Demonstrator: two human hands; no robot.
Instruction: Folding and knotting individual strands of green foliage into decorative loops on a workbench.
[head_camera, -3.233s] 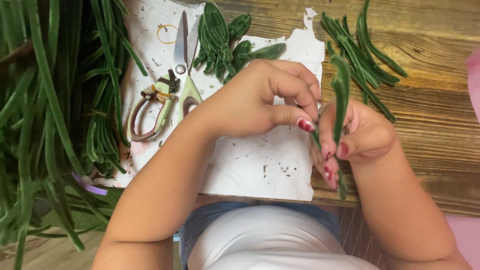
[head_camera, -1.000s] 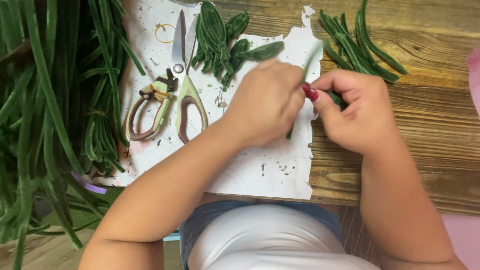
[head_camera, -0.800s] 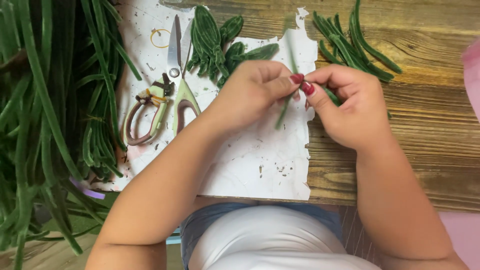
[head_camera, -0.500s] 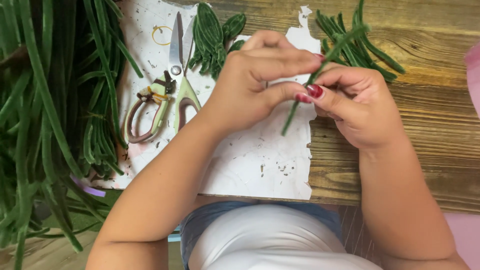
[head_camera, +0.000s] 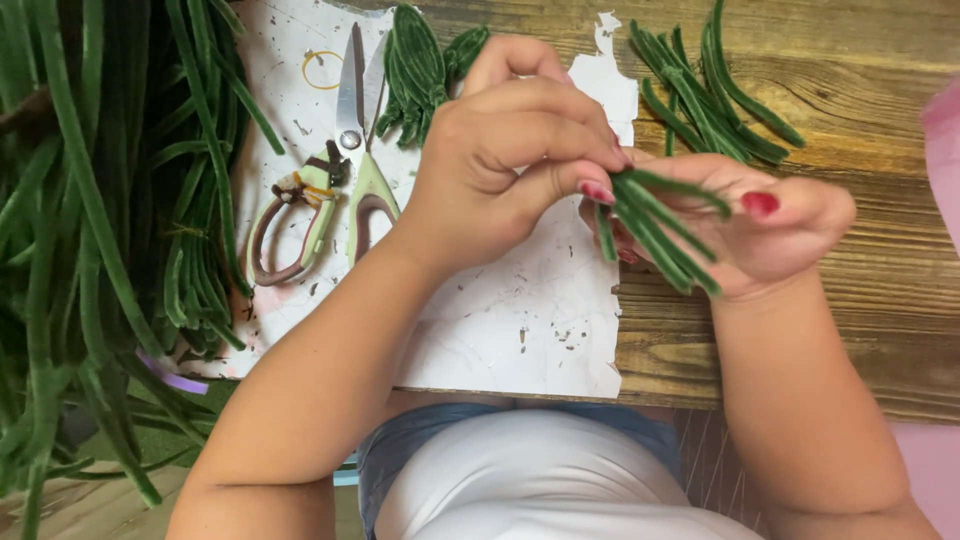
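Note:
My left hand (head_camera: 510, 150) pinches the bent end of a dark green fuzzy pipe-cleaner piece (head_camera: 655, 225), folded into several parallel strands. My right hand (head_camera: 760, 235) lies palm up under those strands and supports them with thumb and fingers. Both hands hover over the right edge of a torn white paper sheet (head_camera: 520, 320) on a wooden table (head_camera: 880, 290).
Scissors (head_camera: 345, 170) with green and brown handles lie on the paper at the left. Finished green folded leaf shapes (head_camera: 420, 60) sit at the paper's top. Short green cut pieces (head_camera: 710, 95) lie on the wood at the right. A big heap of long green stems (head_camera: 90, 230) fills the left.
A single green stem held upright between both hands has been bent and turned; it now lies as folded strands across my right palm, which has rolled palm up.

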